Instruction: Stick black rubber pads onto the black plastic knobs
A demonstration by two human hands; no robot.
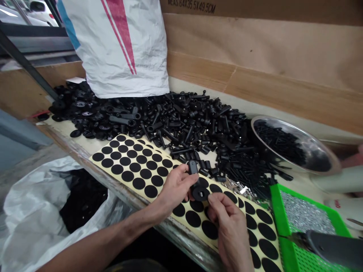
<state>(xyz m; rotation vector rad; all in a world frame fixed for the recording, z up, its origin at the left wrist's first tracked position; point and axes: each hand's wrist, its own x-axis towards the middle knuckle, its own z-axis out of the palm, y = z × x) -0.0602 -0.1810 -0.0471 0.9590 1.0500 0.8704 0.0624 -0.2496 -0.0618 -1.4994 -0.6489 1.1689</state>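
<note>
Between the thumb and fingers of my left hand (176, 185) is a black plastic bracket (193, 169), a short arm with a round base (200, 194) that has a hole in its middle. My right hand (231, 223) is closed in a pinch at the right rim of that base; what lies between its fingertips is mostly hidden. Under both hands lie pale yellow sheets (159, 154) covered with rows of round black stickers (151, 191). Right behind the bracket are short black tubes (206, 164) from a larger pile.
Behind spreads a heap of black plastic parts (181, 113), with a white sack (127, 49) above it. At right are a metal bowl (320, 151) of black pieces, a green basket (279, 219) of small silver hardware and a dark power tool (337, 245). A white bag (34, 200) hangs front left.
</note>
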